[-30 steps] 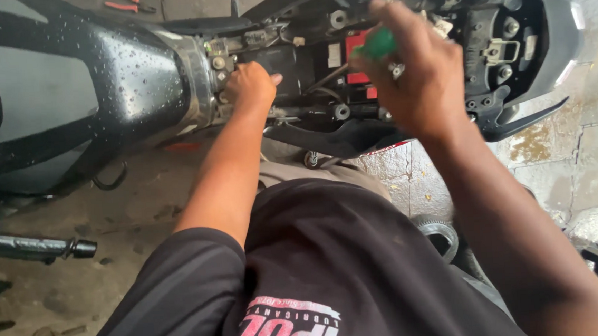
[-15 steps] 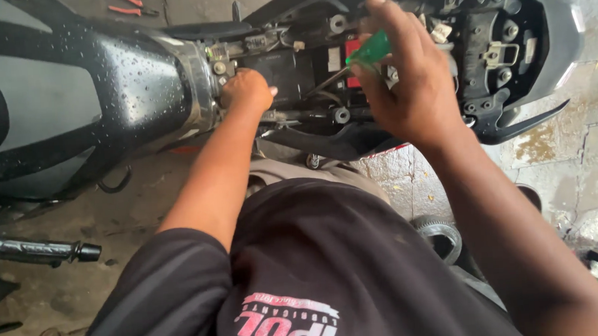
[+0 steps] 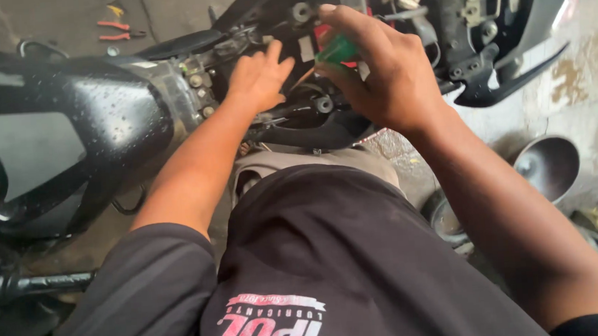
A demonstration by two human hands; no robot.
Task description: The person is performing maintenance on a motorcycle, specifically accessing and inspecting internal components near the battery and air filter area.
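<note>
We look down over a black motorcycle (image 3: pixel 89 125) with its seat removed, the wet fuel tank (image 3: pixel 112 114) glistening at left and the open frame bay (image 3: pixel 306 64) exposed in the middle. The dark tail section (image 3: pixel 512 30) rises at upper right above a stained concrete floor (image 3: pixel 584 81). Below, a black shirt (image 3: pixel 332 256) with a pink-and-white print fills the foreground.

Our right hand (image 3: pixel 383 73) is clenched around a green-handled tool (image 3: pixel 339 49), which sits at the centre of the open bay, just in front of a red part (image 3: pixel 321 31); the tool's tip is hidden behind the fingers. Our left hand (image 3: pixel 259 77) rests flat on the frame just behind the tank, fingers spread and loose, grasping nothing that we can see.

A round metal bowl (image 3: pixel 548 166) sits on the floor at right, well apart from the hands. A black footpeg (image 3: pixel 36 282) juts out at lower left. Red-handled pliers (image 3: pixel 116 30) lie on the ground beyond the bike, at the top left.
</note>
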